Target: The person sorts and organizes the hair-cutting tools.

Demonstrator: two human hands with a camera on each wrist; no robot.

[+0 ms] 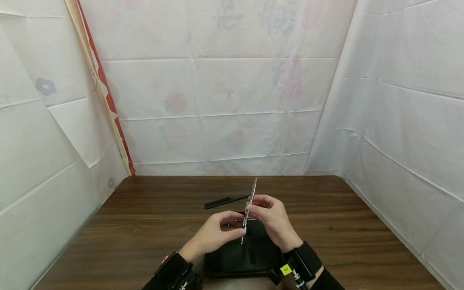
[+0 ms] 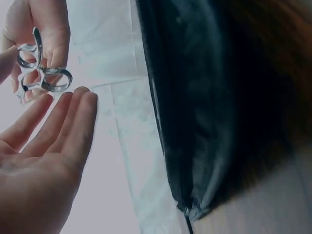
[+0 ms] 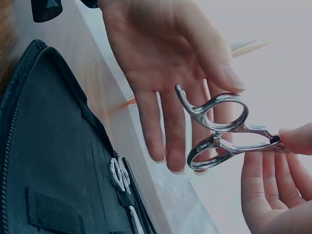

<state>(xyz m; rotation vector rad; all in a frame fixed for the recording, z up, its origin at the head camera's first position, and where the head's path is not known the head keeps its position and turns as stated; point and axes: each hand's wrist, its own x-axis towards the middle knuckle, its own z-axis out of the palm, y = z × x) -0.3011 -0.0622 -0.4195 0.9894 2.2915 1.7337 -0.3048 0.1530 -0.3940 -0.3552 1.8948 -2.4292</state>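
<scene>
Silver scissors (image 1: 251, 193) with curved finger rings (image 3: 226, 109) are held upright over the black zip case, blade tip upward. My right hand (image 1: 273, 217) pinches them around the middle, and in the right wrist view the thumb and fingers (image 3: 263, 180) grip the shanks below the rings. My left hand (image 1: 217, 233) is at the ring end; its fingers (image 2: 80, 122) stretch out straight beside the rings, and its thumb is close to them. Whether the left fingertips touch the metal I cannot tell.
The black case (image 1: 232, 257) lies on the brown wooden table (image 1: 145, 221) under my hands. Inside it, silver-looking handles (image 3: 122, 178) sit under a strap. Beyond the case lies a black comb (image 1: 224, 202). White sheeting (image 1: 224, 88) encloses the back and sides.
</scene>
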